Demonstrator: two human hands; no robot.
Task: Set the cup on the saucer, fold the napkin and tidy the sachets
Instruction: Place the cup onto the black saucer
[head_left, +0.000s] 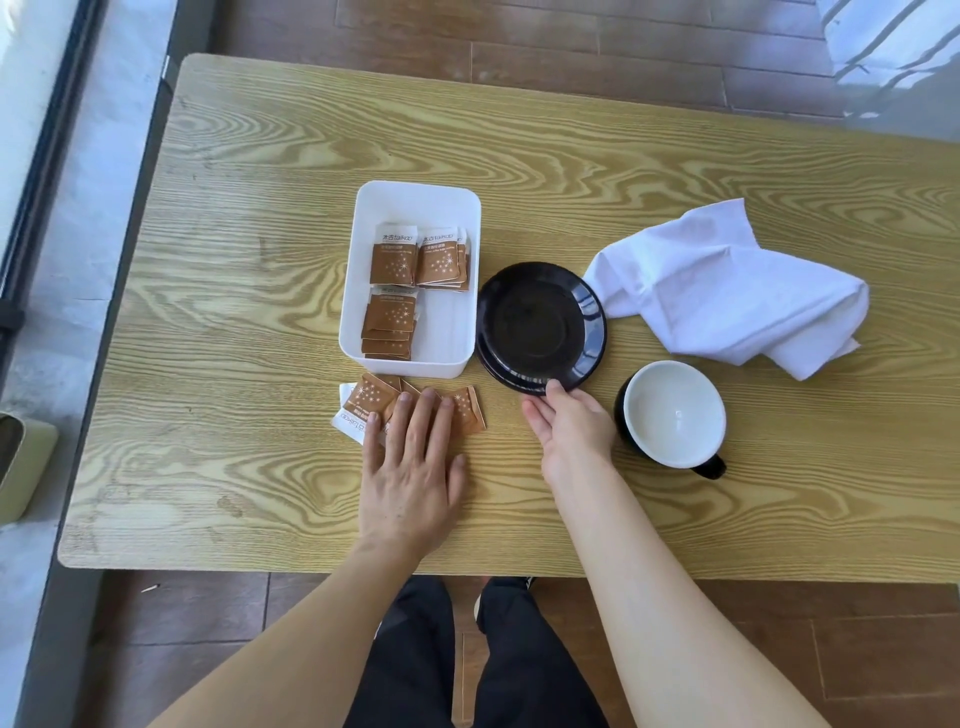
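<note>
Our left hand (415, 457) lies spread on the loose sachets (410, 408); our right hand (569, 423) pinches the saucer (540, 325) rim. We should steady it, then lift the cup (672, 413) beside it onto its centre.

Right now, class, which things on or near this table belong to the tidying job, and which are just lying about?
Belong: cup, saucer, napkin, loose sachets, white box of sachets, left hand, right hand.

Lying about: pale green object at the left edge, small stick on the floor.
</note>
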